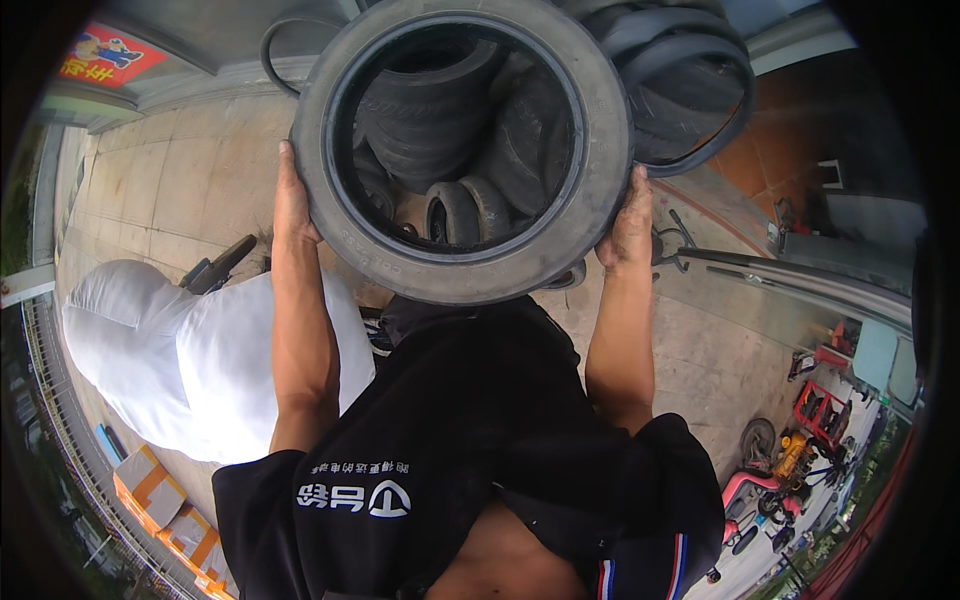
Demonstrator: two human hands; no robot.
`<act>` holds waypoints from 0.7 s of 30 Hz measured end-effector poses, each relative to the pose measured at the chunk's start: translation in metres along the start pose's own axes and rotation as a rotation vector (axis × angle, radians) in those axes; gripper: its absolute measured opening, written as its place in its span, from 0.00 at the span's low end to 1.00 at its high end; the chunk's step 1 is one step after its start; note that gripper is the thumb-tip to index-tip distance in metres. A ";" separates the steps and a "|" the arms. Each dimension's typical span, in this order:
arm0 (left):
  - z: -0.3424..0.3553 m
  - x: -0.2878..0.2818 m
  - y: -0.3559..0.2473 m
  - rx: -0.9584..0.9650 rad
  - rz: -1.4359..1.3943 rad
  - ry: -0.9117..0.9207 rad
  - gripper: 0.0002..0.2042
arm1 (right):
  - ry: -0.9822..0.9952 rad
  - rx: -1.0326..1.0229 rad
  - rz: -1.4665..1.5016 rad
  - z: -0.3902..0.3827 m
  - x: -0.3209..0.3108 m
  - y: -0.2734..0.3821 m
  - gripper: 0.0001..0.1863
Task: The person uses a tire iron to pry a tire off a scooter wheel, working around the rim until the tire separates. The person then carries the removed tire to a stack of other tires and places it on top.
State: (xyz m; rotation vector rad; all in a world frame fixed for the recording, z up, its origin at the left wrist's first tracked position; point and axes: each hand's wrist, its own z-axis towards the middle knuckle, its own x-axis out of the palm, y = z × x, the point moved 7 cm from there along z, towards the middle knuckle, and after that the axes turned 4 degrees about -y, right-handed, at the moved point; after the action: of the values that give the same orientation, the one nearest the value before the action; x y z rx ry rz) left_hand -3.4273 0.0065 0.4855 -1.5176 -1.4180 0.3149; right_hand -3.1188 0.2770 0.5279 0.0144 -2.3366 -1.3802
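Note:
A large worn black tyre (460, 277) is raised in front of me, its opening facing my view. My left hand (296, 205) grips its left side, fingers along the outer tread. On the opposite side, my right hand (626, 225), with dirty fingers, holds the tyre too. Through the opening I see a stack of tyres (425, 130) and smaller tyres (451, 215) standing on edge below it. More loose black tyres (735, 125) lie behind at the upper right, partly hidden by the one I hold.
A bulky white covered object (150, 340) is at my left, with orange-taped boxes (150, 485) beyond it. A red poster (110, 55) hangs at the upper left. A metal post (770, 270) runs to the right, and red and yellow machines (820, 415) stand at the lower right.

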 end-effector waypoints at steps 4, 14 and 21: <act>-0.001 0.001 0.000 0.035 -0.037 0.014 0.33 | 0.029 0.034 0.049 0.011 -0.007 -0.007 0.31; -0.009 0.005 0.004 0.095 -0.096 -0.038 0.32 | 0.017 0.050 0.020 0.012 -0.008 -0.005 0.29; -0.022 0.004 0.029 0.138 -0.096 -0.064 0.35 | -0.048 -0.014 -0.116 0.014 0.000 0.022 0.38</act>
State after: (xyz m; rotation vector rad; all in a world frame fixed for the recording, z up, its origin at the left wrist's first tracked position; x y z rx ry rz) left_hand -3.3922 0.0049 0.4756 -1.3338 -1.4837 0.3965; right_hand -3.1193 0.3001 0.5405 0.1158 -2.3983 -1.4673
